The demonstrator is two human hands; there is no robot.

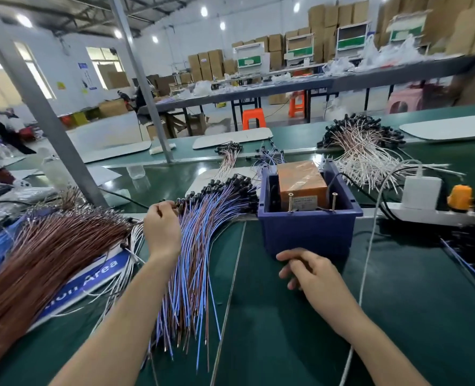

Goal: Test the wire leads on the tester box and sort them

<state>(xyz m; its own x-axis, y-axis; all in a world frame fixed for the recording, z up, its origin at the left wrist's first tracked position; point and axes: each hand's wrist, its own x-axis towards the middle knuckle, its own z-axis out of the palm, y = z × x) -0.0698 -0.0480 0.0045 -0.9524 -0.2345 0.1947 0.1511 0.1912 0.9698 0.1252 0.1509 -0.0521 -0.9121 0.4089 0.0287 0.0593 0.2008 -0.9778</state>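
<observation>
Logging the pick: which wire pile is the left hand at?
The blue-and-brown pile beside the blue bin; left hand pinches its black ends, unlike the all-brown pile.

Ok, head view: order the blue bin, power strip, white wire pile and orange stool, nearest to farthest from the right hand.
1. Blue bin, just ahead of the right hand.
2. Power strip, ahead to the right.
3. White wire pile, behind the bin.
4. Orange stool, on the floor beyond the bench.

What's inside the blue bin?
An orange tester box wrapped in tape sits in the blue bin; two screws stand upright at its near edge. The walls hide everything lower.
</observation>
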